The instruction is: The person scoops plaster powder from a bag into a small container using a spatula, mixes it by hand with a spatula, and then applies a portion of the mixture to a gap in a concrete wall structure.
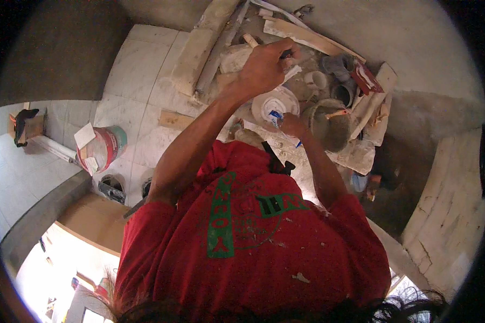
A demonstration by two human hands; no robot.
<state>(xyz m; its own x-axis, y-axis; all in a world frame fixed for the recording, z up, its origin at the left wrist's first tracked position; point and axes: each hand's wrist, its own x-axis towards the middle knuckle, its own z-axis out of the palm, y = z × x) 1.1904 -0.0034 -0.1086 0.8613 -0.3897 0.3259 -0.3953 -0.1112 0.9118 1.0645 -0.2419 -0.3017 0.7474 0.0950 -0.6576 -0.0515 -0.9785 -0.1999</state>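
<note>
In the head view, the left hand (264, 67) is reaching far over the clutter, its fingers closing around a small dark tool whose kind I cannot tell. Just nearer, the right hand (292, 125) is gripping a white-and-blue tube at the rim of a round white fitting (275, 102). To the right, a mortar-caked bucket (331, 126) is crowding in; a nudge could probably knock the fitting askew.

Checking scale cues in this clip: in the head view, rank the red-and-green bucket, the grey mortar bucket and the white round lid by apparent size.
1. Red-and-green bucket and grey mortar bucket: look alike, unranked.
2. White round lid, smallest.
</note>
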